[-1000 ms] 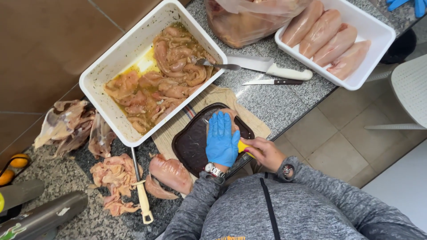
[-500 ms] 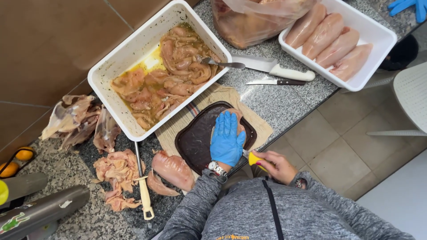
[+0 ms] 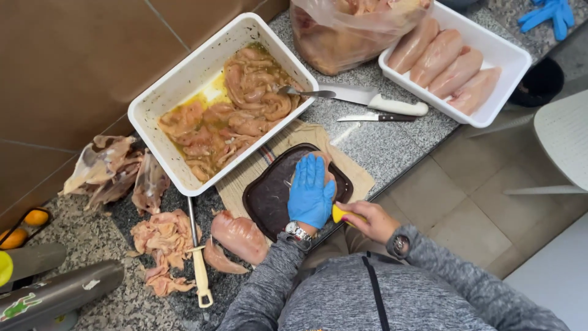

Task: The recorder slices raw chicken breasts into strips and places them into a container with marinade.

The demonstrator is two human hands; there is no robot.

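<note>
My left hand, in a blue glove, lies flat with spread fingers on a raw chicken breast that rests on a dark cutting board. My bare right hand grips the yellow handle of a knife at the board's near right edge. The blade is hidden under my left hand. A beige cloth lies under the board.
A white tub holds marinated chicken strips and a spoon. A white tray of whole breasts and a filled plastic bag stand at the back. Two knives lie between. Chicken pieces, scraps, a sharpening steel lie left.
My right hand pulled the knife back toward me, then pushed it in under my left hand again. My left hand stayed pressed on the breast.
</note>
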